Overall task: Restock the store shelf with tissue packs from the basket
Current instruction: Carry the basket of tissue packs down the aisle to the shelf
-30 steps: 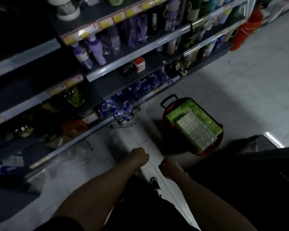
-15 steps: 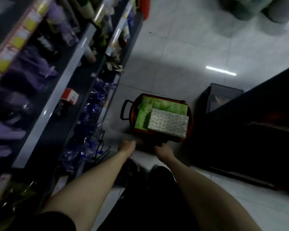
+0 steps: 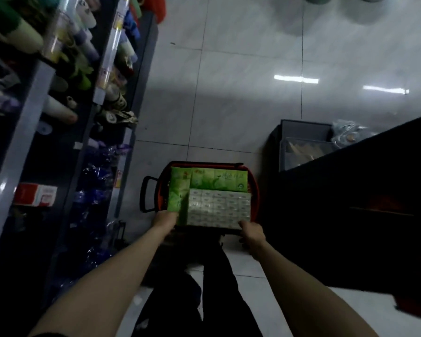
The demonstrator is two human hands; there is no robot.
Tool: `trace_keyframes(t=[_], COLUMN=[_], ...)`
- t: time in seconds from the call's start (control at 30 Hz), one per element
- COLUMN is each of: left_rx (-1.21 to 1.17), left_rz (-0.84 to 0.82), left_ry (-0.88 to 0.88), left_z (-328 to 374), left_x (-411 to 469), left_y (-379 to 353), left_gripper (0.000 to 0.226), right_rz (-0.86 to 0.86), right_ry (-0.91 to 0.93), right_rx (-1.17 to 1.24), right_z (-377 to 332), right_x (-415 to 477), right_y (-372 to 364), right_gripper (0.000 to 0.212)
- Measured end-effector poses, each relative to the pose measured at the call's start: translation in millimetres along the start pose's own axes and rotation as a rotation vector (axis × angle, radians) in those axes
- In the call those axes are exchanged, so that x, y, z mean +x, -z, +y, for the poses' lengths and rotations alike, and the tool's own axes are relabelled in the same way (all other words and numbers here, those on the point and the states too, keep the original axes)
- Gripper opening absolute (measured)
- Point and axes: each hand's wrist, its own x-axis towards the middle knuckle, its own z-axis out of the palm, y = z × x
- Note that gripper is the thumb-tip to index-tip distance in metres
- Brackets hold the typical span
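My left hand meets the basket at its near-left corner and my right hand at its near-right corner. Whether either set of fingers grasps anything, I cannot tell. The tissue packs fill the basket to its rim. The shelf edges run along my left, a dark cabinet crowds my right, and open floor lies beyond.

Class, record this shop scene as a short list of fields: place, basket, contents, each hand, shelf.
Place: shop aisle, tiled floor
Basket: red basket on the floor, black handle facing the shelf
Contents: green tissue packs, a pale pack nearest the person
Left hand: at the packs' near left corner, grip unclear
Right hand: at the pale pack's near right corner, grip unclear
Shelf: at the person's left, stocked
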Motion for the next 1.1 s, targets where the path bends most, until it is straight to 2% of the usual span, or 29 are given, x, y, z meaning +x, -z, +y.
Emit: trace_keyframes(t=[0.07, 0.2, 0.3, 0.43, 0.47, 0.53, 0.6, 0.67, 0.77, 0.83, 0.93, 1.1], left_rx=[0.025, 0.002, -0.050, -0.124, -0.132, -0.113, -0.123, -0.145, -0.139, -0.114, -0.071, -0.015], left_rz=[0.012, 0.053, 0.123, 0.191, 0.206, 0.214, 0.222, 0.196, 0.199, 0.206, 0.220, 0.228], left_ry=[0.016, 0.068, 0.097, 0.115, 0.113, 0.130, 0.157, 0.209, 0.223, 0.207, 0.159, 0.166], left_z=[15.6, 34.1, 44.5, 48.8, 46.7, 38.6, 24.7, -1.5, -44.4, -42.7, -16.6, -23.6], left_x=[22.1, 71.8, 124.9, 202.2, 219.0, 249.5, 285.2, 330.1, 390.3, 383.5, 344.4, 349.9], left_y=[3.0, 11.6, 19.2, 21.4, 18.7, 15.6, 15.3, 19.1, 27.8, 27.0, 18.2, 22.9], left_gripper=[0.017, 0.022, 0.024, 0.023, 0.035, 0.074, 0.094, 0.101, 0.099, 0.093, 0.083, 0.093], right_rz=[0.032, 0.104, 0.162, 0.249, 0.259, 0.279, 0.295, 0.299, 0.239, 0.227, 0.184, 0.187], right_ry=[0.000, -0.019, 0.017, 0.032, 0.021, 0.014, 0.008, 0.000, 0.004, 0.003, 0.001, -0.039], right_rx=[0.009, 0.021, -0.005, 0.020, 0.043, 0.077, 0.098, 0.124, 0.171, 0.180, 0.193, 0.224], right_z=[-10.3, -29.9, -55.7, -66.1, -66.9, -64.1, -59.1, -51.1, -43.0, -37.6, -16.4, -14.9], right_x=[26.5, 80.8, 113.6, 182.7, 196.4, 223.3, 249.2, 272.2, 292.3, 309.9, 354.4, 345.7], right_y=[6.3, 5.5, 3.8, 4.3, 3.9, 5.1, 7.9, 9.2, 4.6, 6.1, 14.6, 15.2], right_gripper=[0.029, 0.050, 0.043, 0.072, 0.079, 0.081, 0.078, 0.083, 0.091, 0.093, 0.106, 0.103])
